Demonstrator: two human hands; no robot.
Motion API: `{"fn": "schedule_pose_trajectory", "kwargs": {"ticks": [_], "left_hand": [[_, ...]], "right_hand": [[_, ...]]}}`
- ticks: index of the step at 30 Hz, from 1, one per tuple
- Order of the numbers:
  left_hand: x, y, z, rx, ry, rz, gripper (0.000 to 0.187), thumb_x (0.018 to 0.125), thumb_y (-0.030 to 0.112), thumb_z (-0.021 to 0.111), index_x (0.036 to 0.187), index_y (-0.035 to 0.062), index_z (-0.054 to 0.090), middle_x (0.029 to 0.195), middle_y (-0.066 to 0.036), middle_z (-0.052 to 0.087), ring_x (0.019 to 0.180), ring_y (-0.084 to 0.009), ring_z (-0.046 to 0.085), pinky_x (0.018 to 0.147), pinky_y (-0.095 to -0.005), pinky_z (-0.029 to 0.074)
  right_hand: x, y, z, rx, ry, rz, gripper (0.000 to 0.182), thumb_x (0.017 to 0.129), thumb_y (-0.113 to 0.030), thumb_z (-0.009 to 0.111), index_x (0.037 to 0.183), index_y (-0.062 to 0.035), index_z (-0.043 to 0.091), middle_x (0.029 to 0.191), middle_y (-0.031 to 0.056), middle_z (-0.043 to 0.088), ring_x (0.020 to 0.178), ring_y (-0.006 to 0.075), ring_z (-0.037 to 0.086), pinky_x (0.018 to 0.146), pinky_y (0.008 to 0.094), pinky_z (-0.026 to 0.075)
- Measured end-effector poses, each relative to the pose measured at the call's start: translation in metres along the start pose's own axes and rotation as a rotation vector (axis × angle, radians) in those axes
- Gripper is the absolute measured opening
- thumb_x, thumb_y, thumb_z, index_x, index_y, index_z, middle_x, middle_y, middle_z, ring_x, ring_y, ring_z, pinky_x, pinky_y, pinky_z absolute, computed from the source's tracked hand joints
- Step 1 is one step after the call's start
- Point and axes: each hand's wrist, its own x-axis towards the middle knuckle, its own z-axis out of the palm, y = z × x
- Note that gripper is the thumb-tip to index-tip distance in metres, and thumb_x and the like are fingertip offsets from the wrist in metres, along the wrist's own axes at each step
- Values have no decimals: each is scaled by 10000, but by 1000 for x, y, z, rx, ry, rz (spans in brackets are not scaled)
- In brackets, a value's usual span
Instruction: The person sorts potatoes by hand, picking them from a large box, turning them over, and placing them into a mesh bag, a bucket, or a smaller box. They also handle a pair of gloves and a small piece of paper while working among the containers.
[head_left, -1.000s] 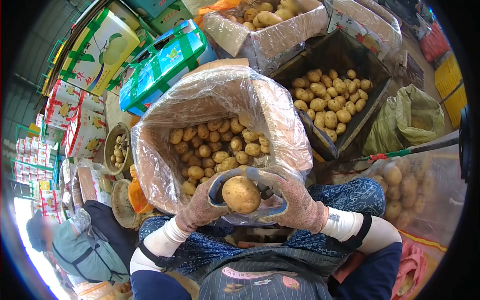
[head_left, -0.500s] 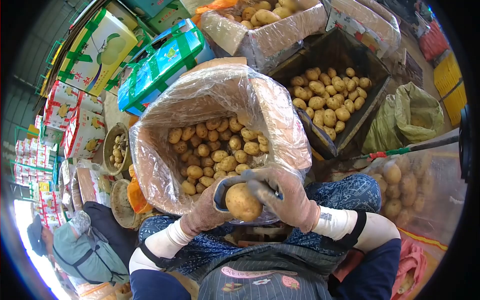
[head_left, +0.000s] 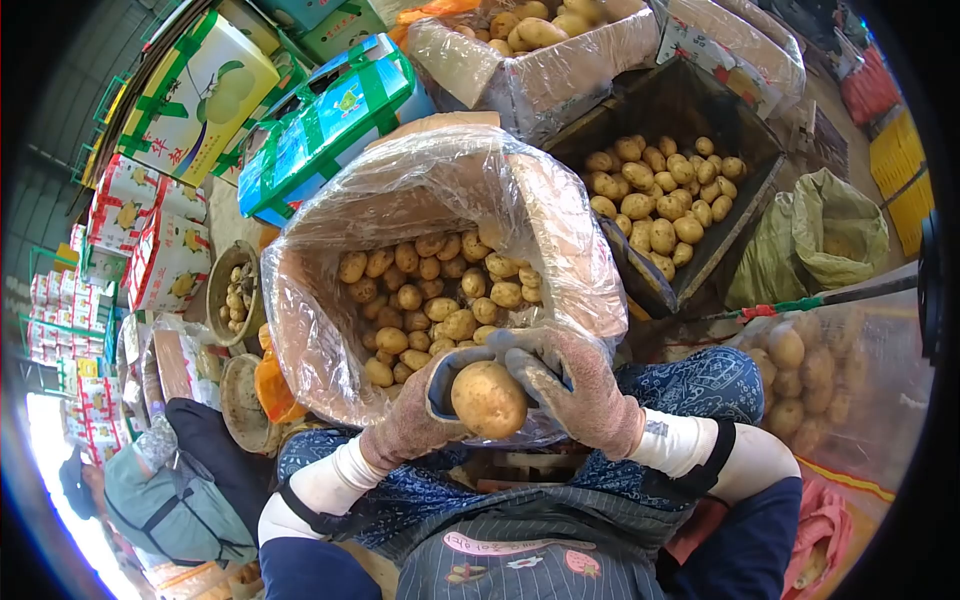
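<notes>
A large pale potato [head_left: 489, 400] is held between my two gloved hands, just in front of my lap. My left hand [head_left: 425, 403] is closed round its left side. My right hand [head_left: 578, 388] curves in from the other side, fingers bent and thumb pressed near the potato's right edge. Both gloves are brown with grey-blue palms. Beyond the hands stands a cardboard box [head_left: 575, 250] lined with clear plastic. Inside it lie many smaller potatoes [head_left: 440, 309]. The fingertips behind the held potato are partly hidden.
A dark bin [head_left: 730, 105] of potatoes and a green sack [head_left: 840, 230] stand to the right. Another potato carton [head_left: 560, 85] is behind. Blue-and-green cartons [head_left: 335, 125], baskets [head_left: 245, 405] and a seated co-worker [head_left: 165, 500] are at left. A plastic bag of potatoes [head_left: 815, 375] lies right.
My right hand's fingers have come down and inward against the potato's side. The potato has turned slightly and shows more of its face. The left hand stays nearly in place.
</notes>
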Motion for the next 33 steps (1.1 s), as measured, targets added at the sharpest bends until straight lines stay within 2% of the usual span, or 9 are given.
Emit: {"fn": "schedule_pose_trajectory", "kwargs": {"ticks": [2,4,7,13,15,21,24,29,33], "left_hand": [[0,2,0,-34,9,-47,778,683,201,898,1329,48,493,1240,-124,599,1108,-233,611,951,-350,499],[1,0,2,111,31,-7,772,689,207,894,1327,40,492,1218,-129,609,1084,-238,625,938,-352,506],[0,7,3,76,68,28,734,713,208,867,1321,33,495,1157,-153,634,1035,-291,657,887,-364,532],[0,0,11,172,7,-27,590,773,160,785,1292,51,528,1124,-158,645,996,-334,658,837,-378,528],[-4,-8,9,151,13,47,549,807,172,741,1300,57,530,1123,-181,637,1008,-349,645,840,-398,517],[-30,-2,21,143,-233,127,530,837,222,703,1309,60,525,1123,-201,624,1049,-352,605,923,-418,481],[-46,-4,24,114,-383,118,525,858,252,686,1312,50,517,1156,-208,600,1083,-368,590,942,-424,477],[-72,-19,22,262,-474,188,539,894,310,659,1317,16,500,1118,-221,585,1070,-386,580,929,-437,474],[-80,-22,13,247,-478,159,544,904,324,652,1329,22,496,1129,-216,582,1072,-384,578,928,-443,474]], "right_hand": [[1,-6,-1,50,-19,-23,386,868,-137,704,1211,-9,583,1061,196,619,967,332,619,864,387,494],[5,-20,-5,-452,-103,-259,619,785,-217,798,1296,-11,517,1125,210,594,1011,361,606,898,419,490],[-3,3,-2,-400,-155,-187,832,688,-260,871,1362,-12,450,1167,210,574,1039,383,595,914,450,482],[-12,-9,-13,-285,-250,-17,790,719,-218,866,1359,0,458,1260,191,581,1169,268,594,990,351,487],[-17,-36,-27,-98,-104,309,786,725,-209,861,1363,10,457,1277,167,576,1162,243,588,971,342,496],[-97,-149,-133,-826,784,-177,605,827,-144,716,1360,18,479,1313,171,562,1190,277,567,1006,394,477],[-166,-206,-219,-1342,1091,-238,531,884,-168,656,1353,24,495,1321,177,565,1205,278,559,1022,393,464],[-225,-245,-289,-1795,1194,44,435,979,-206,555,1340,33,520,1335,187,569,1231,279,545,1049,391,442],[-162,-209,-210,-1688,1200,-190,391,1035,-174,476,1349,57,516,1390,191,538,1255,289,531,1060,369,424]]}}
